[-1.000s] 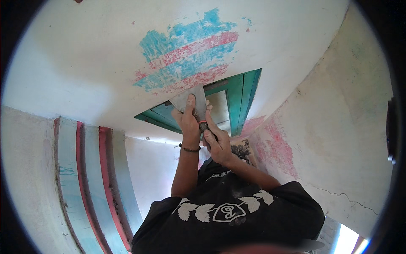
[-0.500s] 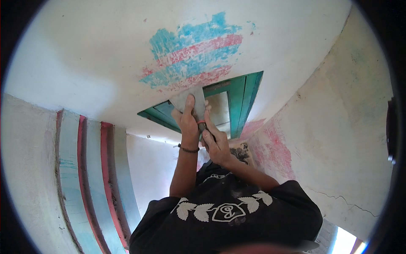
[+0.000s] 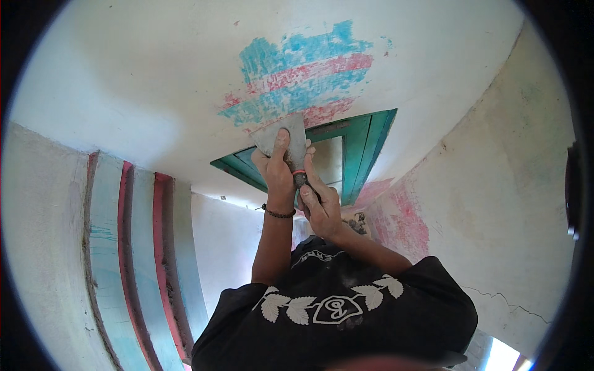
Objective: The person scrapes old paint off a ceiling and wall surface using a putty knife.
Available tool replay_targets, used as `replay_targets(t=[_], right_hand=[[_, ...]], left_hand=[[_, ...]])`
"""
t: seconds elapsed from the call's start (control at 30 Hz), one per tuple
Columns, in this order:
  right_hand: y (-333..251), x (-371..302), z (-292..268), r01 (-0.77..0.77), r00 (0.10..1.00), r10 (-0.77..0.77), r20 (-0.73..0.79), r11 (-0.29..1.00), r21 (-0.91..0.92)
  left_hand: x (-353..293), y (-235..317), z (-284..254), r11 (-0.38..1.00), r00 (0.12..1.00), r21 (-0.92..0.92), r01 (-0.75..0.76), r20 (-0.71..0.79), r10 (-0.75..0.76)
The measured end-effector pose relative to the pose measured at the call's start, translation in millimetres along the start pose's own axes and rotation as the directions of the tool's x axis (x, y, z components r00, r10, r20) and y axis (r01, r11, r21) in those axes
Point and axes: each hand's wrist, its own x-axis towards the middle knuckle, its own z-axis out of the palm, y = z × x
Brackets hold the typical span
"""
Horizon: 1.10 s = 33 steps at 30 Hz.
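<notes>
A wide scraper [image 3: 296,137] with a grey blade and a dark handle with an orange-red band is held in both hands. My left hand [image 3: 276,170] grips the blade, its thumb laid along the face and its fingers mostly hidden behind. My right hand [image 3: 322,209] is closed round the handle, with some fingertips showing beside the blade. The blade's far edge meets the lower border of a patch of blue and pink paint [image 3: 304,68] on the whitish wall [image 3: 167,68]. Contact with the wall cannot be made out for certain.
A green wooden frame [image 3: 365,145] with a pale panel lies just beyond my hands. On the left are light-blue surfaces with pink-red ledges [image 3: 127,247]. The right wall [image 3: 495,204] has pink smears and a crack. Behind my right arm is a dark-patterned object [image 3: 357,224].
The wall and frame have shifted slightly right in view. Both hands and the scraper have moved a little up and right, keeping the same grip.
</notes>
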Motion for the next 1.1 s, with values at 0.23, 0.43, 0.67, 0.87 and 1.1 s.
replay_targets(t=[0.23, 0.43, 0.67, 0.87, 1.1], right_hand=[[-16.1, 7.7, 0.7, -0.049, 0.999, 0.049, 0.004, 0.998, -0.043], [13.7, -7.8, 0.0, -0.026, 1.0, 0.026, 0.005, 0.998, -0.059], [-9.9, 2.2, 7.2, -0.03, 0.999, 0.03, -0.028, 1.0, -0.005], [-25.6, 6.6, 2.5, -0.061, 0.998, 0.062, 0.019, 0.997, -0.04], [-1.2, -5.6, -4.4, -0.08, 0.996, 0.084, 0.039, 0.993, -0.081]], left_hand=[[4.0, 14.4, -1.3, 0.999, 0.999, -0.029, 0.016, 0.032, -0.015], [-6.7, -8.3, -12.1, 1.0, 0.999, -0.011, 0.015, -0.046, -0.016], [-2.1, 12.6, -3.4, 0.999, 1.0, 0.033, 0.01, 0.011, -0.01], [-1.1, 7.1, -6.6, 1.0, 0.997, -0.011, 0.024, -0.071, -0.024], [-7.8, -6.2, -12.4, 0.999, 0.995, -0.009, -0.034, -0.092, 0.033]])
